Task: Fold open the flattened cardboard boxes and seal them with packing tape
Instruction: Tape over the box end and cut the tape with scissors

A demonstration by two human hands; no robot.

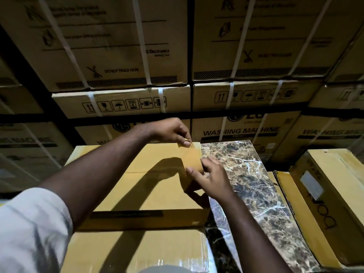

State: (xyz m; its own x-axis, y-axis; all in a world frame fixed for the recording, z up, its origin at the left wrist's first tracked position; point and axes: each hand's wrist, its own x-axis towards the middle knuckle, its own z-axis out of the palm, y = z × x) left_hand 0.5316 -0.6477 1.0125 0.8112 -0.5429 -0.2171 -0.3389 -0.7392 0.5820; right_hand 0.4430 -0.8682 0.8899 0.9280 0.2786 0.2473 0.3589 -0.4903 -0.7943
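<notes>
A cardboard box (137,178) lies left of a marble slab (250,186), stacked washing-machine cartons (122,56) behind both.

"WASHING MACHINE" on stacked carton (241,133)

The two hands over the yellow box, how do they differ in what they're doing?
The left hand reaches to the far edge of the box and pinches the tape's free end; the right hand sits nearer and grips the tape roll. The left forearm crosses the box top; the right comes up beside the marble slab. Both handle the same tape.
</notes>
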